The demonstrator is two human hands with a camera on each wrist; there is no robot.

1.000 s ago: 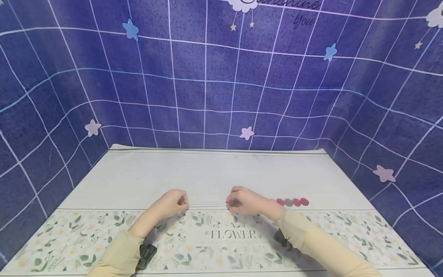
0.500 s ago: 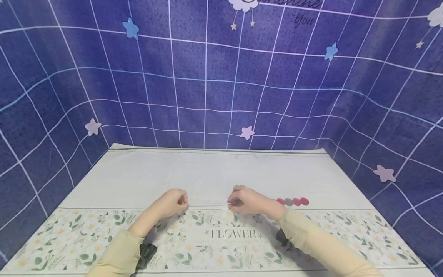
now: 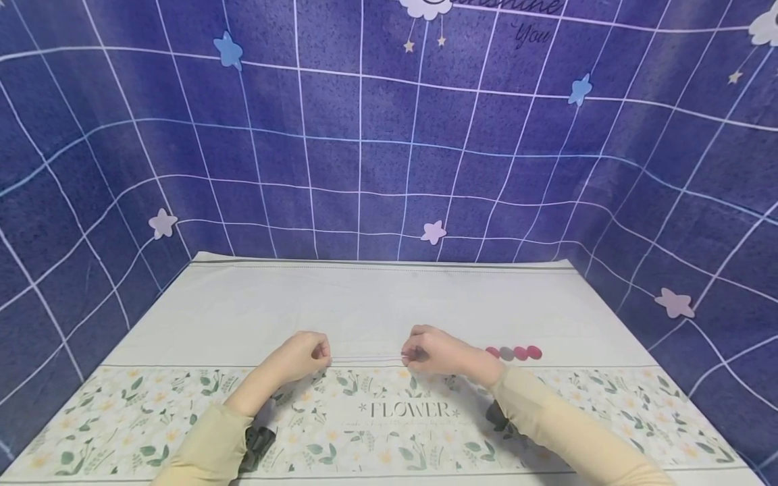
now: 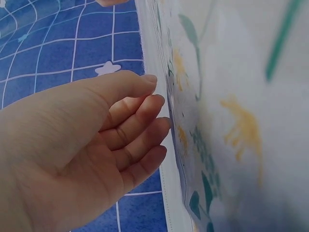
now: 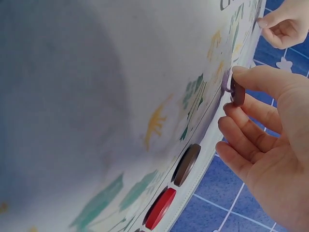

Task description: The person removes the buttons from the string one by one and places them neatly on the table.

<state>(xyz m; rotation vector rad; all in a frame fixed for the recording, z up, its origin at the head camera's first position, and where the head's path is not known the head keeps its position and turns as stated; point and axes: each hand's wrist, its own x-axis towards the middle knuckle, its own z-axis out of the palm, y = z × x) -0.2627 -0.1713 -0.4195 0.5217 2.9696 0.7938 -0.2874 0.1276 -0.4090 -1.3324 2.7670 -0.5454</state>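
A thin pale purple cord (image 3: 366, 358) stretches across the table between my two hands. At its left end my left hand (image 3: 304, 356) rests low, thumb and index finger pinched together on it; in the left wrist view the cord between those fingers (image 4: 155, 99) is too hidden to make out. My right hand (image 3: 429, 349) pinches a dark brown round disc (image 5: 237, 90), like a large button, on edge between thumb and fingers. Purple cord shows at the disc's near side; whether it passes through a hole I cannot tell.
Right of my right hand lies a row of several flat discs, among them a red disc (image 3: 534, 352) and a dark disc (image 3: 507, 354). The white tablecloth (image 3: 389, 297) has a floral band in front. Blue curtains (image 3: 389, 169) stand behind and at both sides.
My right hand has shifted very slightly to the right, still holding the disc. My left hand stays in place, and the row of discs is unmoved.
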